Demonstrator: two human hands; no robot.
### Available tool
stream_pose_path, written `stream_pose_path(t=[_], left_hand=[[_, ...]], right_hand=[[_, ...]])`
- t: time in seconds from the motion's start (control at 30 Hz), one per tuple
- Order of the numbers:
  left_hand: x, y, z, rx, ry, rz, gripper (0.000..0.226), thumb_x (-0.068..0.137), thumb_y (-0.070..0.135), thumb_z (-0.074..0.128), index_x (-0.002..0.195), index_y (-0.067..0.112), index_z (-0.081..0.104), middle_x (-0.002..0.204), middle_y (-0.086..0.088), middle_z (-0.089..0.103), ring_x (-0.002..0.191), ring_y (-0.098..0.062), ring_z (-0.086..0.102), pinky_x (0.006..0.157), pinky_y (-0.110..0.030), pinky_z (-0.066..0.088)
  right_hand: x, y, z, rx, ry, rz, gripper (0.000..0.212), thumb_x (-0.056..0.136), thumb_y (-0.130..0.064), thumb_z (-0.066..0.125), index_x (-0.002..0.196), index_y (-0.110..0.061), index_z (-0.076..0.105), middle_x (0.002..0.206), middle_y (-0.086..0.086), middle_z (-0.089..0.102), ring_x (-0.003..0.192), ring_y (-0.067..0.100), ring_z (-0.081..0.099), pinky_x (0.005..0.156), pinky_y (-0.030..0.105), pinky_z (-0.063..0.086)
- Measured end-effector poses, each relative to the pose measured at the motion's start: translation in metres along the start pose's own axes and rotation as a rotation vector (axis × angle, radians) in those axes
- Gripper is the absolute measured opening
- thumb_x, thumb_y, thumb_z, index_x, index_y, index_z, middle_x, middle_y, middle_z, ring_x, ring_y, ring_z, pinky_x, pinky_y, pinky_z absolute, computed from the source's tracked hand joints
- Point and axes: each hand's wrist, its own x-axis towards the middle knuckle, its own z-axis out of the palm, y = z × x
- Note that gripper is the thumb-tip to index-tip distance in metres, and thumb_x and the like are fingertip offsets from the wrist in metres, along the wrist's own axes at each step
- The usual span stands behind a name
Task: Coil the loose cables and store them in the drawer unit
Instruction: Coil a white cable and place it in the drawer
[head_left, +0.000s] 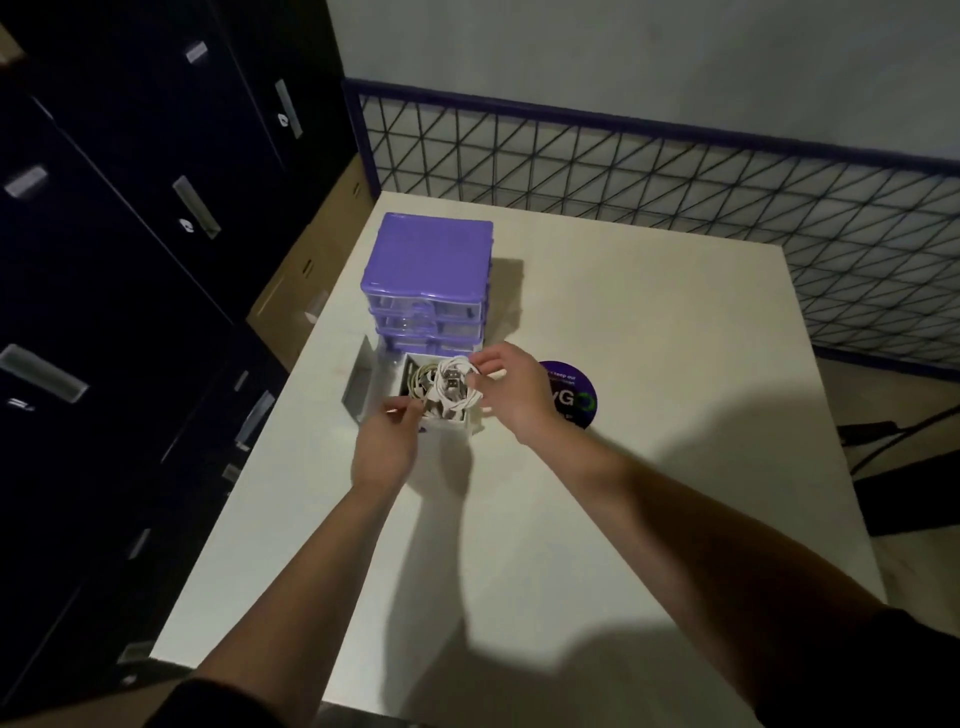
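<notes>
A purple drawer unit (431, 275) with clear drawer fronts stands at the far left of the white table (597, 519). Its bottom drawer (457, 428) is pulled out toward me and holds white coiled cables. A coiled white cable (453, 387) with grey plugs sits over the open drawer. My right hand (514, 400) pinches this coil at its right side. My left hand (387, 447) is at the drawer's front left corner, its fingertips pinching the cable's near-left part. What lies deeper in the drawer is hidden by the cables.
A round purple sticker (574, 397) lies on the table right of the drawer, partly behind my right hand. A wire mesh fence (675, 171) runs behind the table. Dark filing cabinets (130, 260) stand on the left. A black chair frame (904, 441) sits at the right.
</notes>
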Motion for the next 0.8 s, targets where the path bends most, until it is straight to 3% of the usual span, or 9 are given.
stream_pose_path(t=[0.13, 0.23, 0.4, 0.57, 0.8], left_hand=[[0.016, -0.013, -0.017, 0.429, 0.055, 0.071, 0.031, 0.094, 0.039, 0.052, 0.121, 0.024, 0.056, 0.121, -0.001, 0.058, 0.104, -0.026, 0.061, 0.082, -0.038, 0.048], [0.021, -0.021, -0.019, 0.583, -0.007, 0.118, 0.036, 0.098, 0.038, 0.046, 0.132, 0.027, 0.051, 0.131, -0.001, 0.052, 0.113, -0.025, 0.057, 0.084, -0.04, 0.046], [0.023, -0.024, -0.019, 0.642, -0.001, 0.135, 0.035, 0.1, 0.04, 0.041, 0.132, 0.031, 0.052, 0.134, 0.002, 0.052, 0.11, -0.025, 0.06, 0.082, -0.036, 0.045], [0.032, -0.023, -0.018, 0.637, 0.019, 0.124, 0.034, 0.1, 0.044, 0.037, 0.127, 0.032, 0.054, 0.122, 0.003, 0.064, 0.105, -0.025, 0.062, 0.076, -0.031, 0.043], [0.037, -0.025, -0.018, 0.617, 0.041, 0.093, 0.026, 0.098, 0.04, 0.044, 0.118, 0.033, 0.058, 0.111, 0.002, 0.068, 0.099, -0.026, 0.063, 0.073, -0.03, 0.043]], right_hand=[[0.015, -0.007, 0.013, -0.17, -0.086, -0.108, 0.017, 0.084, -0.009, 0.07, 0.1, -0.015, 0.069, 0.085, -0.005, 0.061, 0.076, 0.012, 0.056, 0.068, 0.021, 0.04], [0.022, -0.014, 0.022, -0.231, -0.148, -0.151, 0.016, 0.085, -0.01, 0.069, 0.1, -0.015, 0.069, 0.087, -0.006, 0.06, 0.076, 0.013, 0.057, 0.061, 0.017, 0.043], [0.03, -0.019, 0.032, -0.41, -0.221, -0.234, 0.016, 0.088, -0.014, 0.065, 0.102, -0.019, 0.069, 0.1, 0.0, 0.067, 0.075, 0.014, 0.058, 0.07, 0.024, 0.046], [0.032, -0.028, 0.041, -0.532, -0.262, -0.331, 0.02, 0.088, -0.013, 0.064, 0.106, -0.018, 0.071, 0.102, 0.002, 0.069, 0.093, 0.019, 0.063, 0.083, 0.03, 0.052], [0.036, -0.039, 0.036, -0.57, -0.31, -0.369, 0.018, 0.09, -0.016, 0.062, 0.105, -0.017, 0.071, 0.108, 0.002, 0.068, 0.094, 0.018, 0.064, 0.083, 0.03, 0.052]])
